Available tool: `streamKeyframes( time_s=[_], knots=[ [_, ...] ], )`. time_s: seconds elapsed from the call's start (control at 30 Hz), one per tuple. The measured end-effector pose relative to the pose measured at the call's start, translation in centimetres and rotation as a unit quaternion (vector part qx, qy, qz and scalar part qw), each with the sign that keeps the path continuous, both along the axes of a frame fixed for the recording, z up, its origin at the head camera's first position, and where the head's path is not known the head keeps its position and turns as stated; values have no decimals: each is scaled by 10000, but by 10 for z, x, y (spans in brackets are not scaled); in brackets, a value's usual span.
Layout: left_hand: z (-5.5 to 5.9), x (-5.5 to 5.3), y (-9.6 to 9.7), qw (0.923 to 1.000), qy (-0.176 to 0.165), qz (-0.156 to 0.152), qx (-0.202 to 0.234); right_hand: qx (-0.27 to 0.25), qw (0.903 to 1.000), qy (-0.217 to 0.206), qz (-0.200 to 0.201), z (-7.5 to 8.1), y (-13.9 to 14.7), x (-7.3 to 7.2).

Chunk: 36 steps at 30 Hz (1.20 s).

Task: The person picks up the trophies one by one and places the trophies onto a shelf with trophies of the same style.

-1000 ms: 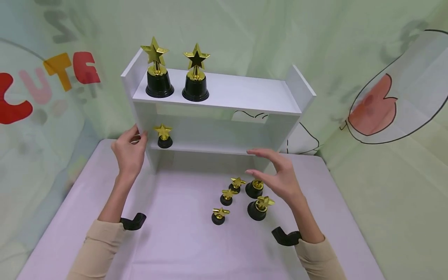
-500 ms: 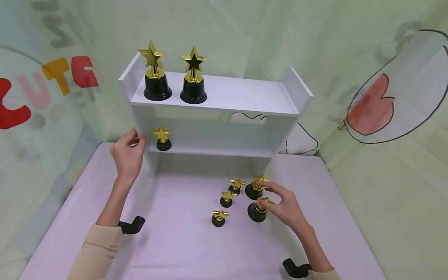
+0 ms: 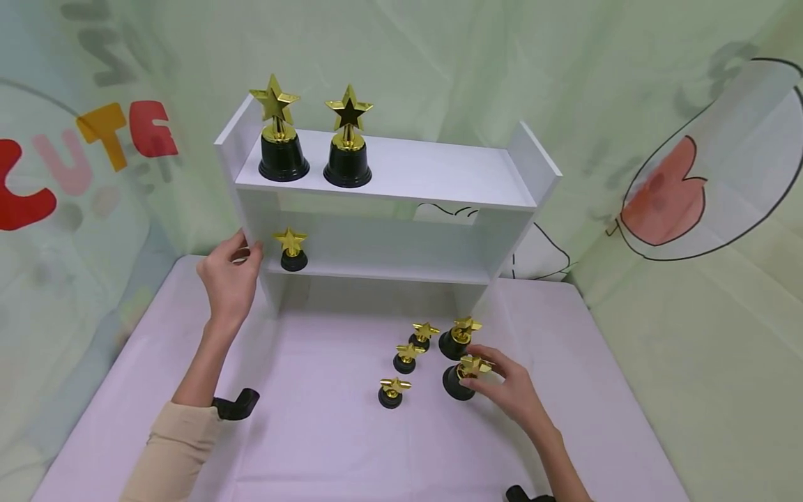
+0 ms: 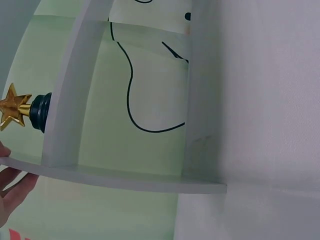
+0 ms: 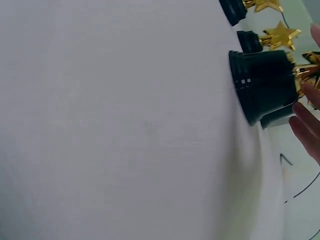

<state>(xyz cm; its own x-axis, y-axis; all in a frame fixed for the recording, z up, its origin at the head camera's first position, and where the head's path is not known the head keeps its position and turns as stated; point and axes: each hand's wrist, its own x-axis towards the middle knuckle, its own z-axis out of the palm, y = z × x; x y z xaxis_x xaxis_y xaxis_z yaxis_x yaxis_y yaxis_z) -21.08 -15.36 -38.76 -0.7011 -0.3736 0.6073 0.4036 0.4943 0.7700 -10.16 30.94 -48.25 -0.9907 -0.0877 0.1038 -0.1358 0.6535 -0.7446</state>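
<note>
My left hand [image 3: 230, 282] grips the left side panel of a white shelf [image 3: 389, 268]; in the left wrist view its fingers [image 4: 20, 192] lie at that panel's edge. On the table, my right hand [image 3: 511, 387] has thumb and fingers curled round the gold upper part of a black-based star trophy [image 3: 456, 383]. In the right wrist view the fingers [image 5: 307, 132] are beside this trophy's neck [image 5: 265, 82], partly cut off by the frame. Another larger trophy [image 3: 453, 345] stands just behind. Small star trophies [image 3: 390, 397] stand to the left.
Two large trophies [image 3: 284, 157] [image 3: 348, 164] stand on the top shelf board, towards the left. One small trophy [image 3: 293, 260] is on the middle board's left end. A pale cloth covers the table [image 3: 326, 432]; printed curtains [image 3: 709, 335] hang behind and beside it.
My right hand has come down from in front of the shelf to the nearer large trophy, its fingers closing round the top. The left hand keeps its place on the shelf panel.
</note>
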Motion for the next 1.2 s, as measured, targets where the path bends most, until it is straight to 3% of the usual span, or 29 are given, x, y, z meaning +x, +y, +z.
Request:
streamKeyframes(
  time_s=[0.17,0.33,0.93,1.2],
  knots=[
    [1,0,-1,10000,14,12,69,-375,9983,-377,-239,-22,0,2],
    [1,0,-2,10000,-21,46,14,-475,9976,-216,-451,-33,-2,5],
    [-1,1,-3,9999,-83,62,-24,-360,9969,-138,-679,-33,-6,8],
    [0,1,1,9999,-99,40,-20,-224,9970,-248,-694,-22,-7,12]
  ],
)
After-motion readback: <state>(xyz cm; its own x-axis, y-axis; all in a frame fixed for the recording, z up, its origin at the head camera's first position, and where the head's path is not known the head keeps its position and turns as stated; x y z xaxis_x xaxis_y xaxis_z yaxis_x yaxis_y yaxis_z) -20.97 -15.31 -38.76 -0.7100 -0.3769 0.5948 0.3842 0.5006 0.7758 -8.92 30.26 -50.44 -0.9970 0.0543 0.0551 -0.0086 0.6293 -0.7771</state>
